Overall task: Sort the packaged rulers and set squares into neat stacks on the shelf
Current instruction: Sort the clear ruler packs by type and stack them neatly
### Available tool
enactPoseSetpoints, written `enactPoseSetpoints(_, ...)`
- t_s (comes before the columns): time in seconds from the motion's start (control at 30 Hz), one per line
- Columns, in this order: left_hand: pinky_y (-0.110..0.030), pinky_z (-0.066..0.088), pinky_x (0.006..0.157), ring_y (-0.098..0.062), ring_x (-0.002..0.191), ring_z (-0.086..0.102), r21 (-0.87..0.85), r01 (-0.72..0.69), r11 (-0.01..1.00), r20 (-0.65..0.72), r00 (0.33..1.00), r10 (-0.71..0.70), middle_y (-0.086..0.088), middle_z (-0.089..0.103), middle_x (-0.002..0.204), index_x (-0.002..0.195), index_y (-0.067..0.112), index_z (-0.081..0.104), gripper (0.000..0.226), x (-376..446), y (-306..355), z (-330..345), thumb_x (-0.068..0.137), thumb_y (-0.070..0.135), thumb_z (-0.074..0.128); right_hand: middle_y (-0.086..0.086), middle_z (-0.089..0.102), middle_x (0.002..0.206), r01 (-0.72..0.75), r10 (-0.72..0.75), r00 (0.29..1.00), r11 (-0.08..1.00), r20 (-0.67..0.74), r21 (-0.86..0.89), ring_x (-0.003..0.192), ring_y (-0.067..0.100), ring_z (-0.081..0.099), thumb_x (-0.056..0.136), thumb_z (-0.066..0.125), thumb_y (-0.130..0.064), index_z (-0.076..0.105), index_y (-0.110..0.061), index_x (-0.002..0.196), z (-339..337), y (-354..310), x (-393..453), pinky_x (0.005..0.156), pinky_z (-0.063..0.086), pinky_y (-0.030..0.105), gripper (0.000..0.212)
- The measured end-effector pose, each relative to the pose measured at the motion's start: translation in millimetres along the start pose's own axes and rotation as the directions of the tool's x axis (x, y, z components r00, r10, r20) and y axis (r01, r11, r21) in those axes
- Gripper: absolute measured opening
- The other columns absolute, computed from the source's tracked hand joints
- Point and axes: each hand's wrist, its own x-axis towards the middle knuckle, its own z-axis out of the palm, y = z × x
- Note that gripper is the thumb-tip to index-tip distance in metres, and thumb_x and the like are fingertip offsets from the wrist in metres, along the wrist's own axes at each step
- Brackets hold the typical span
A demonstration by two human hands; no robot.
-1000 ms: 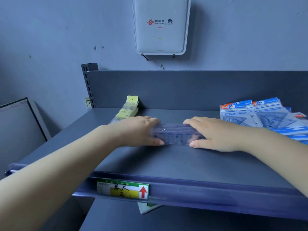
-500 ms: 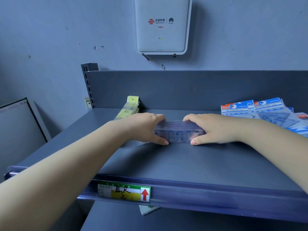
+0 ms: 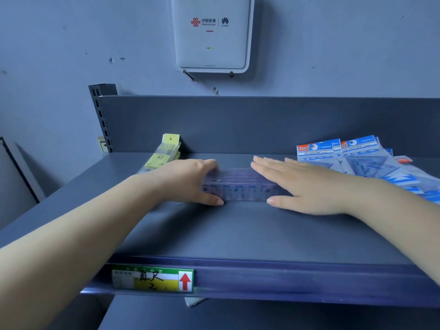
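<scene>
**Two hands square up a ruler stack mid-shelf**

Two small groups of stock flank the work. At the far left, a short pile of yellow-labelled ruler packs (image 3: pixel 164 156) lies against the back panel of the shelf (image 3: pixel 238 234), angled slightly and just behind the left hand (image 3: pixel 188 182).

That hand is curled over the left end of the clear ruler stack (image 3: pixel 240 186), thumb on the front face, fingers wrapped over the top and far edge, so it grips the pile. The stack sits in the middle of the shelf, lengthwise across it, flat on the surface.

The right hand (image 3: pixel 307 186) lies spread and flat on the right end, fingers straight, thumb against the front edge; it presses rather than grips.

To the right, the blue set-square packs (image 3: pixel 357 160) fan out loosely, overlapping and not yet stacked, just beside the right wrist.

Judging by this, the step in hand is aligning the rulers. The sleeves look slick, so uneven pressure from the flat hand could make upper rulers skid sideways and splay the pile. A sweep of the right forearm could also nudge the loose set squares farther out of order, or toward the shelf's right edge, which lies out of view.
</scene>
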Motion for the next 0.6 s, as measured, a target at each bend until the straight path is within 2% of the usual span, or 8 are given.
enactPoseSetpoints(0.1,-0.029,0.043,0.081,-0.021,0.101,0.054,-0.006,0.009,1.0,0.018,1.0,-0.009,0.003,0.058,0.114,0.122,0.022,0.042,0.068,0,1,-2,0.072,0.062,0.064,-0.019,-0.02,0.153,0.001,-0.001,1.0,1.0,-0.012,0.005,0.143,-0.001,-0.011,0.095,0.037,-0.048,-0.013,-0.031,0.148,0,1,-2,0.117,-0.002,0.024,0.075)
enactPoseSetpoints(0.17,-0.03,0.043,0.079,-0.022,0.098,0.055,-0.007,0.018,1.0,0.031,0.999,-0.018,0.003,0.057,0.11,0.122,0.022,0.042,0.069,0,2,-3,0.072,0.065,0.062,-0.016,-0.008,0.157,-0.015,0.016,1.0,0.999,-0.014,0.04,0.145,0.002,0.0,0.095,0.04,-0.047,-0.004,-0.03,0.15,-2,0,1,0.117,0.006,0.024,0.073)
enactPoseSetpoints(0.27,-0.03,0.042,0.074,-0.02,0.088,0.052,-0.023,0.032,0.999,0.029,0.999,-0.031,0.005,0.055,0.093,0.114,0.022,0.045,0.062,3,5,-6,0.072,0.063,0.064,-0.015,0.018,0.155,-0.039,0.052,0.996,0.982,-0.066,0.185,0.141,0.008,0.022,0.088,0.052,-0.05,0.009,-0.031,0.15,-10,-6,15,0.114,0.024,0.03,0.077)
enactPoseSetpoints(0.33,-0.028,0.038,0.069,-0.019,0.084,0.049,-0.054,0.043,0.998,0.041,0.998,-0.041,0.011,0.048,0.08,0.108,0.023,0.047,0.056,4,8,-9,0.071,0.059,0.068,-0.012,0.035,0.147,-0.043,0.06,0.996,0.969,-0.064,0.242,0.134,0.012,0.035,0.082,0.06,-0.05,0.019,-0.028,0.147,-13,-13,30,0.107,0.034,0.033,0.08)
enactPoseSetpoints(0.4,-0.028,0.036,0.067,-0.017,0.082,0.05,-0.071,0.05,0.996,0.061,0.997,-0.046,0.015,0.045,0.074,0.107,0.021,0.049,0.055,4,10,-13,0.07,0.057,0.07,-0.008,0.051,0.127,-0.035,0.049,0.997,0.971,-0.056,0.237,0.119,0.016,0.049,0.078,0.066,-0.047,0.037,-0.024,0.136,-12,-20,44,0.094,0.043,0.034,0.069)
enactPoseSetpoints(0.47,-0.028,0.037,0.064,-0.017,0.081,0.051,-0.043,0.057,0.997,0.053,0.997,-0.055,0.014,0.047,0.074,0.108,0.022,0.052,0.057,3,10,-22,0.069,0.058,0.07,-0.011,0.051,0.108,-0.028,0.051,0.996,0.961,-0.076,0.276,0.099,0.013,0.052,0.075,0.07,-0.044,0.045,-0.022,0.126,-17,-22,50,0.079,0.044,0.029,0.061)
enactPoseSetpoints(0.53,-0.027,0.035,0.063,-0.014,0.077,0.051,0.023,0.077,0.997,-0.016,0.997,-0.077,0.015,0.05,0.075,0.107,0.026,0.054,0.058,1,10,-38,0.064,0.062,0.071,-0.011,0.051,0.1,-0.01,0.055,0.99,0.943,-0.126,0.333,0.091,0.012,0.051,0.073,0.074,-0.043,0.048,-0.022,0.12,-24,-19,52,0.072,0.039,0.025,0.058)
enactPoseSetpoints(0.6,-0.026,0.032,0.072,-0.01,0.074,0.049,0.108,0.073,0.991,-0.194,0.98,-0.051,0.019,0.051,0.076,0.104,0.031,0.055,0.063,-3,9,-59,0.057,0.07,0.07,-0.012,0.055,0.1,0.027,0.072,0.976,0.896,-0.204,0.442,0.094,0.011,0.055,0.07,0.077,-0.04,0.051,-0.023,0.113,-27,-13,53,0.075,0.041,0.023,0.053)
